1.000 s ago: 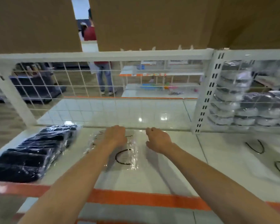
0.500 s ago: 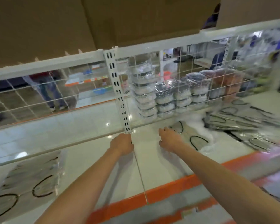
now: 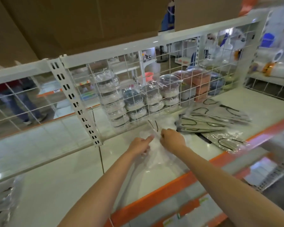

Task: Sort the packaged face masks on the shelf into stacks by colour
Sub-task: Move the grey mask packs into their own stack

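Both my hands hold one clear packet with a white face mask (image 3: 156,149) just above the white shelf (image 3: 75,181). My left hand (image 3: 140,145) pinches its left side and my right hand (image 3: 171,140) grips its upper right edge. To the right lies a loose pile of grey masks (image 3: 215,118) with black ear loops in clear packets. A further packet (image 3: 226,143) lies near the shelf's front edge. At the far left edge a stack of white masks (image 3: 5,199) is partly in view.
A white wire grid (image 3: 138,89) closes the back of the shelf, with stacked packaged goods (image 3: 136,104) behind it. An orange strip (image 3: 184,181) runs along the shelf's front edge. A person (image 3: 18,99) stands in the aisle beyond the grid.
My view has swung right, away from the black and white stacks. Both hands moved right to the loose pile and took hold of a white mask packet.
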The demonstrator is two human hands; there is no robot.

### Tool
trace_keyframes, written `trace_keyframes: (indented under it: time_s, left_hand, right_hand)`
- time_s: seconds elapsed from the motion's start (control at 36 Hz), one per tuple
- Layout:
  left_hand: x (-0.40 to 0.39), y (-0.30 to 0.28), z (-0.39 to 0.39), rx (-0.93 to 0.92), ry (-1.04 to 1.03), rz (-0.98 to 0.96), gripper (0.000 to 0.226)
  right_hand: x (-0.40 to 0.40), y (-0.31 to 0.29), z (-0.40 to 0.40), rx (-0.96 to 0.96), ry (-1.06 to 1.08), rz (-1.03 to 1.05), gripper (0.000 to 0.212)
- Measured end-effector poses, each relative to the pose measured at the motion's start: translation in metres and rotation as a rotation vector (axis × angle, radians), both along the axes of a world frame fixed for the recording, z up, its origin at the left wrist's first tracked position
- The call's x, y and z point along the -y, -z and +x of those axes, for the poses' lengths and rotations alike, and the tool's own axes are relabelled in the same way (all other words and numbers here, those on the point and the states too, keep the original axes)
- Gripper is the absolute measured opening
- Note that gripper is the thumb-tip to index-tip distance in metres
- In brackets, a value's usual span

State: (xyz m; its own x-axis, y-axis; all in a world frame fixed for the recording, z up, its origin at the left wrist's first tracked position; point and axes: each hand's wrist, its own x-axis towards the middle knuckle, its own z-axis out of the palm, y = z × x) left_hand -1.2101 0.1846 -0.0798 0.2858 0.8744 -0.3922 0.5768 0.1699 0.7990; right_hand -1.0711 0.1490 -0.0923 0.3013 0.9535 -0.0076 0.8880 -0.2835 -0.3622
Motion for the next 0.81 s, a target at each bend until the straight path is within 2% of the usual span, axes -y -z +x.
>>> trace_keyframes:
  time_s: [0.08, 0.14, 0.19, 0.28, 0.39, 0.47, 0.53, 0.64, 0.69, 0.75, 0.81]
  left_hand:
    - [0.000, -0.005, 0.019, 0.298, -0.111, -0.205, 0.040]
    - [-0.001, -0.005, 0.029, 0.482, -0.180, -0.282, 0.025]
    - [-0.003, -0.004, 0.036, 0.559, -0.292, -0.299, 0.009]
    - [-0.006, -0.003, 0.037, 0.609, -0.398, -0.308, 0.017]
    - [-0.005, -0.007, 0.031, 0.612, -0.366, -0.301, 0.017]
    - [-0.007, -0.008, 0.022, 0.633, -0.312, -0.313, 0.021]
    - [-0.008, -0.008, 0.018, 0.652, -0.310, -0.328, 0.019]
    - [-0.007, -0.009, 0.015, 0.650, -0.340, -0.343, 0.031]
    - [-0.008, -0.007, 0.014, 0.647, -0.321, -0.337, 0.029]
    - [-0.010, -0.005, 0.014, 0.636, -0.291, -0.309, 0.024]
    - [-0.009, -0.004, 0.017, 0.665, -0.263, -0.289, 0.024]
  right_hand:
    - [0.001, -0.011, 0.005, -0.299, -0.105, 0.103, 0.019]
    - [0.003, -0.019, 0.012, -0.434, -0.204, 0.104, 0.021]
    - [0.000, -0.022, 0.028, -0.461, -0.183, 0.121, 0.025]
    - [-0.007, -0.018, 0.067, -0.246, -0.037, 0.094, 0.029]
    - [0.011, 0.014, 0.124, 0.082, 0.154, -0.121, 0.033]
    - [0.027, 0.033, 0.144, 0.275, 0.176, -0.149, 0.035]
    - [0.026, 0.029, 0.144, 0.316, 0.187, -0.131, 0.033]
    - [0.024, 0.018, 0.130, 0.377, 0.188, -0.132, 0.033]
    - [0.025, 0.015, 0.116, 0.371, 0.181, -0.110, 0.030]
    - [0.022, 0.011, 0.098, 0.247, 0.185, -0.041, 0.025]
    - [0.016, 0.009, 0.079, 0.032, 0.179, 0.069, 0.023]
